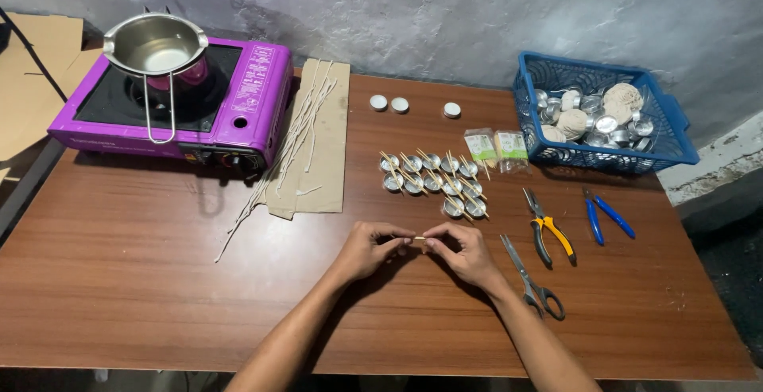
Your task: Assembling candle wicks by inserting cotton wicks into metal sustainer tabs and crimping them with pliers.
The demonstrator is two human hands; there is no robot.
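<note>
Now pinching a thin wooden stick (416, 238) between left hand (367, 249) and right hand (466, 252), low over the table (159, 281), just short of the stick-topped metal cups (433, 181). Likely mid wick-holder prep. Next move calls for steady placing across an open cup.

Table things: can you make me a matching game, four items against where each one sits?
Things:
1. Pot
2. Scissors
3. Twine balls
4. Small stick

Places:
A. In the blue basket
B. Between the two hands
C. On the purple stove
D. On the table, beside the right hand

Pairs: 1-C, 2-D, 3-A, 4-B
</note>
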